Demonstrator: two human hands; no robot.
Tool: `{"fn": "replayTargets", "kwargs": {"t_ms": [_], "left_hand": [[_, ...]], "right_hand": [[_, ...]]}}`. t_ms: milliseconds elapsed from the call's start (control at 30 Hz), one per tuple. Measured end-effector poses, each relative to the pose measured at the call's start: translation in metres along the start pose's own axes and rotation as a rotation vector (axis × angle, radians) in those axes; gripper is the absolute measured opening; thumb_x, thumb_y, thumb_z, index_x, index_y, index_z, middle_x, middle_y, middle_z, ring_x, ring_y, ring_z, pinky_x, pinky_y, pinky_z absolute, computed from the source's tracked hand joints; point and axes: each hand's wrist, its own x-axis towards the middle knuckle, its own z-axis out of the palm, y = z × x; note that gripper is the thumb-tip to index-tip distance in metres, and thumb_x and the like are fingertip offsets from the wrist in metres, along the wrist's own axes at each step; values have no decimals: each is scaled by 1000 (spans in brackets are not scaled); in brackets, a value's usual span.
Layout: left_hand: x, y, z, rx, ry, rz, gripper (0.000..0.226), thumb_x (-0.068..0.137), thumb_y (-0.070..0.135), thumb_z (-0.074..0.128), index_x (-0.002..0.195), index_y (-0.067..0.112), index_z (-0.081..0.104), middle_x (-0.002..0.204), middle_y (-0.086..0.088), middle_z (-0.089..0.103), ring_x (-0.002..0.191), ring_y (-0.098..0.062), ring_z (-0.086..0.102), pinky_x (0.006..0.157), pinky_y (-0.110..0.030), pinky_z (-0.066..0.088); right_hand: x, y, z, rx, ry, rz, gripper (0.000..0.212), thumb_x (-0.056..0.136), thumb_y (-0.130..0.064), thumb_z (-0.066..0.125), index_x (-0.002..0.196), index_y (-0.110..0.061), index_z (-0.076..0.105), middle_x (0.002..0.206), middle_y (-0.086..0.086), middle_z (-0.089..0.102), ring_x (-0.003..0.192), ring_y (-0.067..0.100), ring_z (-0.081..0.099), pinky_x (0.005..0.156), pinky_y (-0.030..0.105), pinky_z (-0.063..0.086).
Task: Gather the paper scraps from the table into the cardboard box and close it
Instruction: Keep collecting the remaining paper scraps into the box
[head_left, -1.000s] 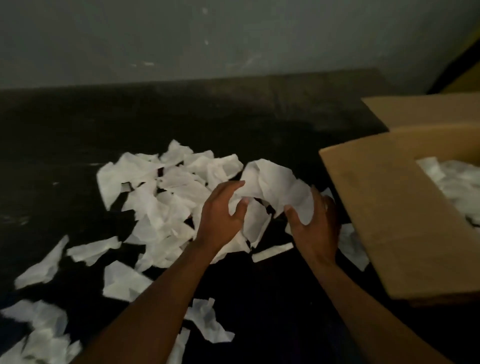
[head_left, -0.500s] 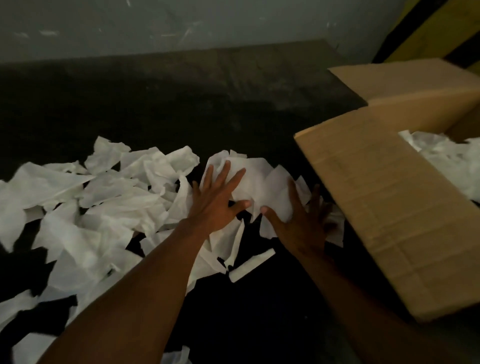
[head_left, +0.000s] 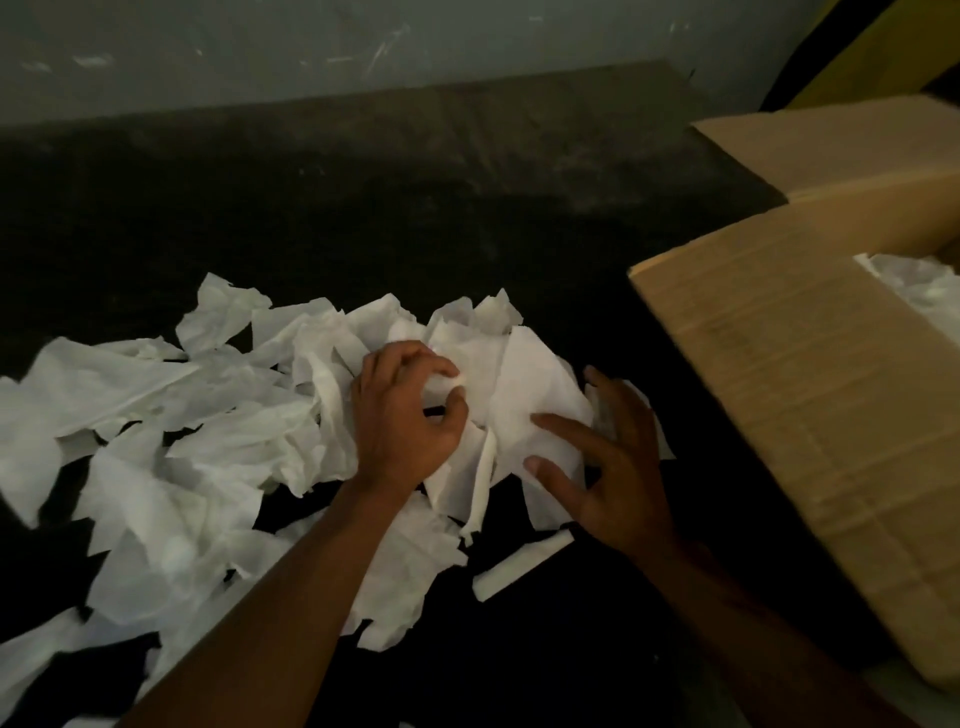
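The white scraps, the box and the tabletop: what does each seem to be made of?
Scraps: thin matte paper, maybe tissue; torn ragged edges, soft creases.
Box: brown corrugated cardboard, matte; faint parallel ribbing across its flap.
Tabletop: dark, dull, scuffed; material unclear in this dim light.

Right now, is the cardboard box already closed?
No, the box has its flaps standing open, and white scraps show inside it.

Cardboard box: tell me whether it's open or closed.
Open. The cardboard box has its flaps spread outward, and white paper scraps show inside.
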Motion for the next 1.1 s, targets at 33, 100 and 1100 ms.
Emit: {"fn": "replayTargets", "kwargs": {"t_ms": [33, 100, 1100], "left_hand": [[3, 1, -4, -47, -9, -18, 27, 73, 27, 71, 98, 23, 60, 114, 0, 49, 105, -12, 44, 89, -19, 36], [9, 2, -11, -102, -38, -68, 46, 71, 24, 77, 110, 22, 53, 123, -2, 42, 110, -7, 36, 88, -8, 29], [-22, -21, -2, -62, -529, 23, 64, 80, 5, 72, 137, 20, 48, 132, -4, 50, 119, -12, 47, 98, -11, 34]], "right_hand": [[2, -3, -4, 14, 40, 30, 36, 76, -64, 62, 105, -44, 64, 148, -1, 32, 138, 25, 28, 102, 59, 36], [8, -8, -7, -20, 102, 129, 41, 72, -71, 60, 100, -41, 57, 140, -1, 35, 131, 24, 35, 98, 54, 42], [20, -5, 23, 165, -233, 38, 61, 79, -16, 75, 131, -29, 47, 146, -10, 27, 136, 6, 24, 109, 4, 18]]}}
